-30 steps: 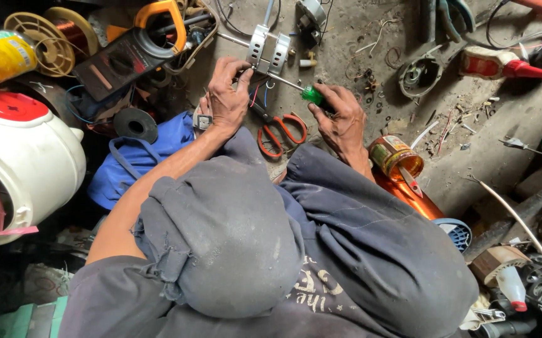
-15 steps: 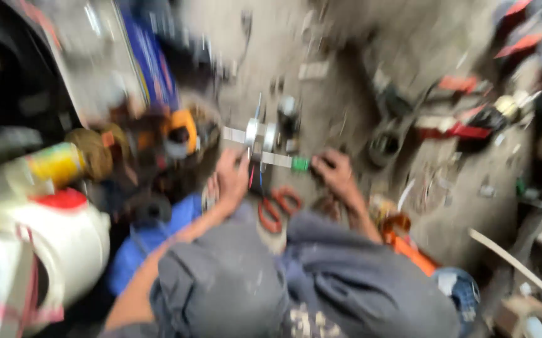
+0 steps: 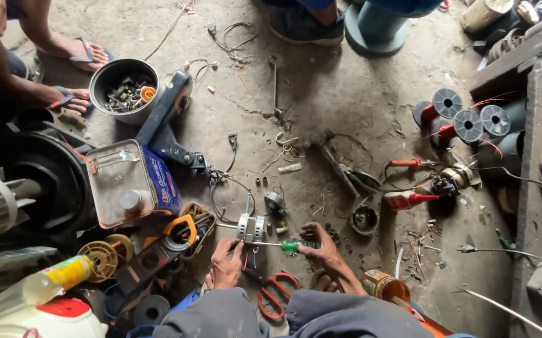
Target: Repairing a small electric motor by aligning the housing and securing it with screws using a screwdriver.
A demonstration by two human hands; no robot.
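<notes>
My right hand (image 3: 322,248) grips a green-handled screwdriver (image 3: 293,246) whose thin shaft points left into a small metal part with wires (image 3: 251,226) on the dirt floor. My left hand (image 3: 227,266) sits just below that part, fingers curled on its coloured wires. Red-handled scissors (image 3: 274,294) lie on the floor between my two forearms, near my grey-trousered knees.
A metal bowl of scrap bits (image 3: 123,83) and a tin can (image 3: 128,181) lie at left, by another person's sandalled feet (image 3: 73,53). An orange clamp meter (image 3: 180,233), wire spools (image 3: 468,124), a red-handled tool (image 3: 408,199) and loose wires lie about. A teal stool base (image 3: 376,26) stands at the top.
The view has tilted up and forward, so more of the floor ahead shows and my hands now sit low in the picture. Both hands stay on the screwdriver and the metal part.
</notes>
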